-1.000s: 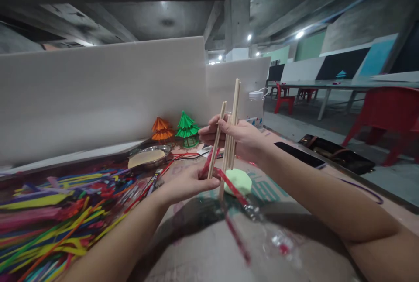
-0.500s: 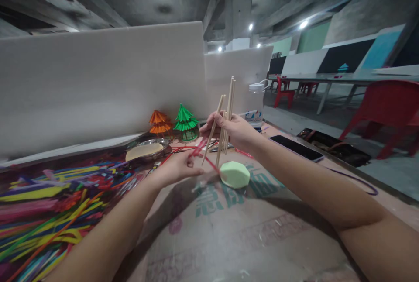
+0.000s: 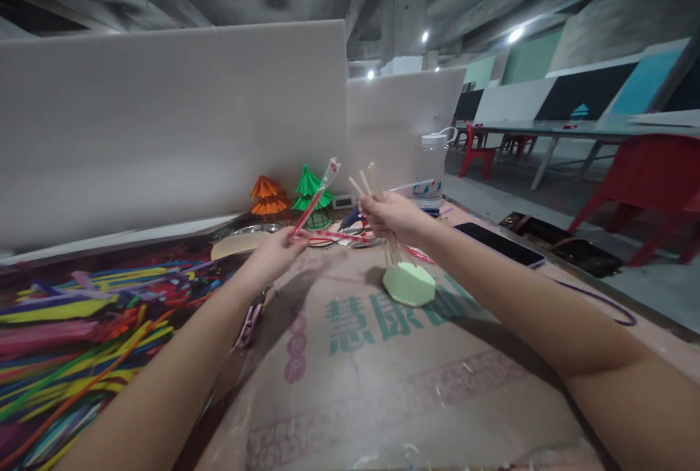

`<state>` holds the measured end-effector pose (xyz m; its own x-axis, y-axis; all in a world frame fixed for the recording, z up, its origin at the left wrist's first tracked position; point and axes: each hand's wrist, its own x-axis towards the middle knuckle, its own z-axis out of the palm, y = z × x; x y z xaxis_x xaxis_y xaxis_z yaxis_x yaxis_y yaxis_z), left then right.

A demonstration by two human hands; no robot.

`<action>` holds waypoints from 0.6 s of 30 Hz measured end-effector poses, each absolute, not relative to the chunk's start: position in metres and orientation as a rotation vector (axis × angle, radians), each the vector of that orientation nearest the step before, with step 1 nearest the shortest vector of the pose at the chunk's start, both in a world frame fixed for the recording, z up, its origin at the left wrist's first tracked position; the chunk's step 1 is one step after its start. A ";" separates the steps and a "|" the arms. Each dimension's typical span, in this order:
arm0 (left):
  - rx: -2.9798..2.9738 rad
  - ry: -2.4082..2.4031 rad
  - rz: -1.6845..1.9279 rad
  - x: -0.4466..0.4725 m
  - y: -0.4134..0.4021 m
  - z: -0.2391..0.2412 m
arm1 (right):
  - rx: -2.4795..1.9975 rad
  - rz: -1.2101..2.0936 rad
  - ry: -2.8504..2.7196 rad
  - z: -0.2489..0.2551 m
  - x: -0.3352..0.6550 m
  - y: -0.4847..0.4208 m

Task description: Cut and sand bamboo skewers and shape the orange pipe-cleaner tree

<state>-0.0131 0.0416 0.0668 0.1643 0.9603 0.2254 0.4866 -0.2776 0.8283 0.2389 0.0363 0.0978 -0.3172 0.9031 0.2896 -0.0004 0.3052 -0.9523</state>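
My left hand (image 3: 280,248) is closed on a narrow red-and-clear plastic wrapper (image 3: 316,201), which sticks up and to the right from the fingers. In my right hand (image 3: 394,216) is a bundle of thin wooden chopsticks (image 3: 372,178), gripped near the middle. Their lower ends reach down to a pale green many-sided block (image 3: 411,287) on the cardboard; whether they touch it, I cannot tell. Behind the hands stand a green tiered-roof model (image 3: 311,190) and an orange one (image 3: 267,194). A dark blue glue gun (image 3: 351,219) lies partly hidden beside my right hand.
Printed cardboard (image 3: 350,383) covers the table in front of me. Colourful pipe cleaners (image 3: 82,332) are heaped at left, near a metal dish (image 3: 262,229). A clear bottle (image 3: 432,172) and a phone (image 3: 499,243) are at right. White panels (image 3: 180,128) rise behind.
My left hand has moved left and up, carrying the wrapper away from the chopsticks. The chopsticks have dropped lower in view in my right hand, and the green block appears further right.
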 end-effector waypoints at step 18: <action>1.293 1.141 1.046 -0.009 0.038 0.082 | -1.560 0.421 -2.064 0.052 0.330 0.089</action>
